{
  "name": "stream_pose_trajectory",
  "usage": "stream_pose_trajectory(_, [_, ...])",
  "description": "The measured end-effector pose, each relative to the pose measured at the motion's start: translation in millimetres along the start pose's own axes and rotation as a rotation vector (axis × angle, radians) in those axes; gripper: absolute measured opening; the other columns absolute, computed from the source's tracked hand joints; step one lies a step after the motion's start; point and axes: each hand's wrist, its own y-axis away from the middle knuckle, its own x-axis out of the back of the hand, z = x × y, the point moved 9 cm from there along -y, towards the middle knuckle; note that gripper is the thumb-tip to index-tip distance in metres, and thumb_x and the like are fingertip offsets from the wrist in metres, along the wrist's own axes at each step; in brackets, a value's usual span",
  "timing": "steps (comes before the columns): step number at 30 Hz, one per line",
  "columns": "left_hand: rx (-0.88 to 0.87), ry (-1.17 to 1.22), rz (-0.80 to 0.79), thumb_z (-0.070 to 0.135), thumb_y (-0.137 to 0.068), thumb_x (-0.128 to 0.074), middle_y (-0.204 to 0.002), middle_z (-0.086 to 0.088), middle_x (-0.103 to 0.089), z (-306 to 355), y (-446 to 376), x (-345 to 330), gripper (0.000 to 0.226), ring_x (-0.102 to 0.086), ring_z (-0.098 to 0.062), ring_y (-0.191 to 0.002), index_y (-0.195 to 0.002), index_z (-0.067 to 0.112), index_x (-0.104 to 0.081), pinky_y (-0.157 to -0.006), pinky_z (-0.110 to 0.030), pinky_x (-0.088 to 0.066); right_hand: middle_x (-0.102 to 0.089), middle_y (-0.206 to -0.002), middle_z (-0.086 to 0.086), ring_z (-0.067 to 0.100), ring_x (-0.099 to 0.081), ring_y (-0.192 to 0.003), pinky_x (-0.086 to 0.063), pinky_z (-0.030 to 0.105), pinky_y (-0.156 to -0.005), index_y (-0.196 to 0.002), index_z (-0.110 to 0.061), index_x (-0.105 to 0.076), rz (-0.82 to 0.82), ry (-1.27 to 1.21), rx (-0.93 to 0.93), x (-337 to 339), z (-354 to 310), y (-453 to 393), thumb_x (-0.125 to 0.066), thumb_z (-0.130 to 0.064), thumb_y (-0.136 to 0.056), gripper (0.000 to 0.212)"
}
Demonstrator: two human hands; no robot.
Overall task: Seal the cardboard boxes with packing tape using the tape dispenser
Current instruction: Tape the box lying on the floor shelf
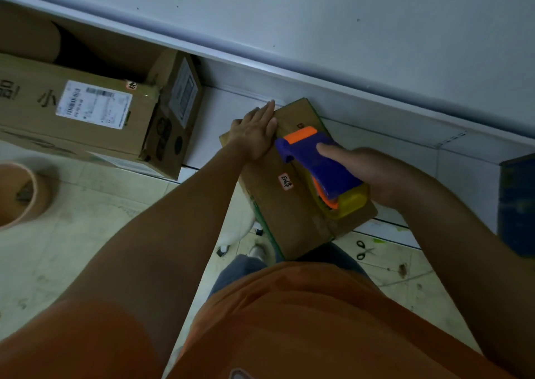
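- While lying flat at frame centre, long axis running from lower right toward upper left, cardboard box (292, 202) offers its top seam to both hands; far end nearly meets the wall base at upper centre.
- Left hand (254, 132): fingers straight, palm pressing the box's upper-left part, gripping nothing, just beside the dispenser's nose.
- Right hand (373, 175): wrapped round the tape dispenser (321, 170), forefinger laid straight along its purple body; orange front end pointing toward the box's far end, yellow rear near the lower-right edge.
- Judged: dispenser already over the seam, aligned with the long axis, so a stroke along that line looks available; which direction, cannot tell.
- Little room beyond the far end because of the wall; open tiled floor at lower right, with scissors (363, 249) lying near the box's near corner.
- Larger labelled carton (95, 118) at upper left, well apart from the stroke line.
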Motion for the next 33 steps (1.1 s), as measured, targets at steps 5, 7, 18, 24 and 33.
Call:
stream_pose_trajectory(5, [-0.009, -0.006, -0.013, 0.049, -0.107, -0.016, -0.165, -0.002, -0.018, 3, -1, 0, 0.058, -0.014, -0.021, -0.151, -0.159, 0.029, -0.005, -0.117, -0.046, -0.015, -0.075, -0.078, 0.001, 0.016, -0.073, -0.075, -0.057, 0.030, -0.072, -0.099, -0.016, -0.067, -0.038, 0.092, -0.046, -5, 20, 3, -0.061, -0.058, -0.085, 0.044])
stream_pose_trajectory(7, [0.006, -0.012, -0.025, 0.049, -0.107, -0.017, -0.165, -0.002, -0.019, 2, -5, -1, 0.058, -0.015, -0.022, -0.151, -0.159, 0.029, -0.005, -0.117, -0.047, -0.015, -0.073, -0.102, 0.001, 0.018, -0.070, -0.093, -0.056, 0.037, -0.088, -0.116, -0.021, -0.063, -0.084, 0.092, -0.034, -17, 31, 4, -0.062, -0.056, -0.087, 0.045])
stream_pose_trajectory(18, [0.035, -0.126, -0.018, 0.058, -0.103, -0.019, -0.166, 0.000, -0.012, 2, -12, -4, 0.066, -0.007, -0.023, -0.153, -0.159, 0.027, -0.003, -0.119, -0.050, -0.014, -0.058, -0.085, -0.006, 0.009, -0.058, -0.077, -0.047, 0.020, -0.064, -0.094, -0.025, -0.056, -0.001, 0.068, -0.090, 1, 53, 4, -0.061, -0.047, -0.091, 0.023])
stream_pose_trajectory(24, [0.040, -0.198, -0.067, 0.077, -0.091, -0.027, -0.167, 0.001, 0.004, 1, -13, -11, 0.091, 0.007, -0.027, -0.153, -0.158, 0.028, 0.010, -0.120, -0.057, -0.005, -0.064, -0.118, 0.010, 0.027, -0.064, -0.104, -0.051, 0.044, -0.098, -0.119, -0.013, -0.062, 0.039, 0.144, -0.100, -9, 62, -10, -0.062, -0.056, -0.087, 0.054])
stream_pose_trajectory(33, [-0.342, -0.449, 0.015, 0.046, -0.106, -0.019, -0.166, 0.005, 0.012, 33, 65, -48, 0.058, 0.012, -0.028, -0.152, -0.156, 0.038, 0.010, -0.117, -0.053, 0.012, -0.065, -0.114, 0.014, 0.026, -0.064, -0.097, -0.052, 0.038, -0.091, -0.117, -0.005, -0.061, 0.083, 0.256, -0.110, -6, 57, -14, -0.057, -0.060, -0.089, 0.063])
